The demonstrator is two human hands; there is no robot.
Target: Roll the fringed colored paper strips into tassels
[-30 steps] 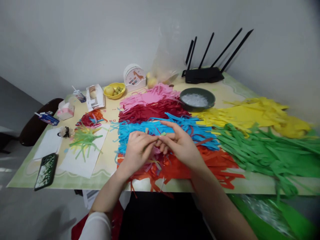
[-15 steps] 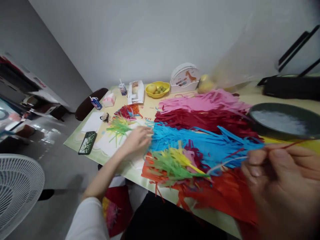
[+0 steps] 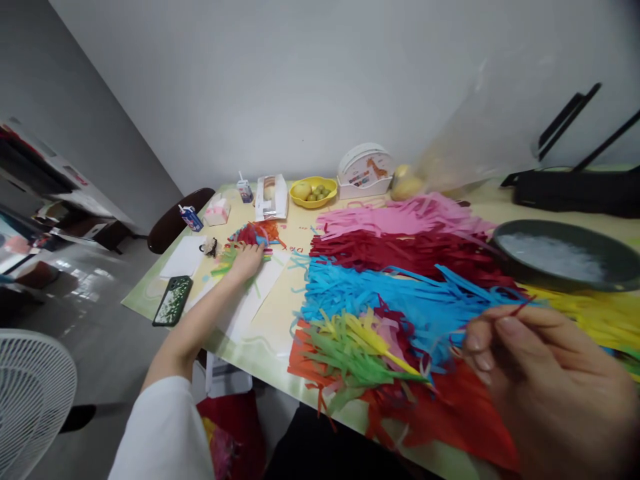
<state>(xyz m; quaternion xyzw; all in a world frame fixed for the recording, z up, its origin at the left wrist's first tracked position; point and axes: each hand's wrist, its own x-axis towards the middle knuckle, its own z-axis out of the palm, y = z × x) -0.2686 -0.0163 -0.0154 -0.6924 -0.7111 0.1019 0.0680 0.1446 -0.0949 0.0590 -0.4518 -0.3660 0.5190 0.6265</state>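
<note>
My left hand (image 3: 247, 261) reaches across the table to a small bundle of green and yellow paper strips (image 3: 226, 259), its fingers curled over them. Strip ends stick out on both sides of that hand. In the right foreground my right hand (image 3: 545, 373) is closed in a pinch, with a thin red strip (image 3: 523, 307) showing above the fingertips. Just left of it lies a multicoloured paper tassel (image 3: 350, 347), mostly green and yellow, on orange-red fringed paper (image 3: 460, 420). Blue fringed paper (image 3: 360, 287) is spread behind the tassel.
Dark red (image 3: 390, 247) and pink fringed paper (image 3: 400, 217) lie farther back. A dark bowl (image 3: 620, 257) with clear, whitish contents stands at the right, near yellow fringe (image 3: 585, 310). A phone (image 3: 173, 301), fruit dish (image 3: 314, 201) and drink cartons (image 3: 191, 219) are also there. A fan (image 3: 35, 407) stands at lower left.
My left hand has moved left and away from me, from beside the blue fringe onto the small bundle. My right hand has shifted slightly left; the pale strand by it no longer shows.
</note>
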